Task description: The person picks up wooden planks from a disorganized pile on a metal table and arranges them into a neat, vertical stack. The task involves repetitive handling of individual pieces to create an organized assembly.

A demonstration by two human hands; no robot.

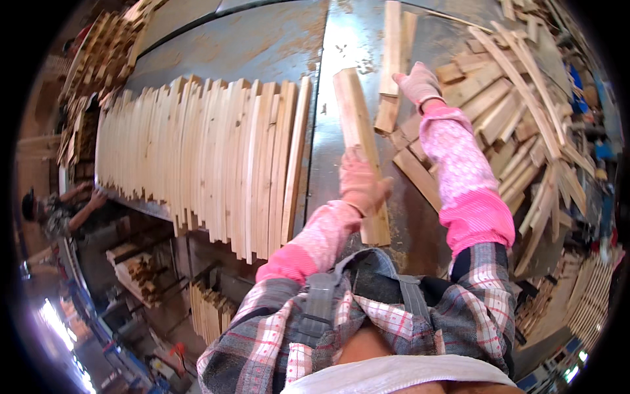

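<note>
My left hand [361,182], in a pale pink glove, lies over a pale wooden board [354,111] in front of me. Its fingers point along the wood and its thumb sticks out to the right. Farther ahead, my gloved right hand [421,84] is beside another board [391,49], thumb stretched toward that board's edge and apart from the fingers. I see no wood held in it. A shorter wood piece [387,113] lies below that board. To the left, a long row of boards [216,157] lies side by side.
A jumbled heap of wood offcuts [489,98] with long curved strips [525,92] covers the right side of the metal table [325,131]. Wood stacks [105,49] stand far left. Another person [62,210] reaches toward the row's left end. Sawdust marks the table.
</note>
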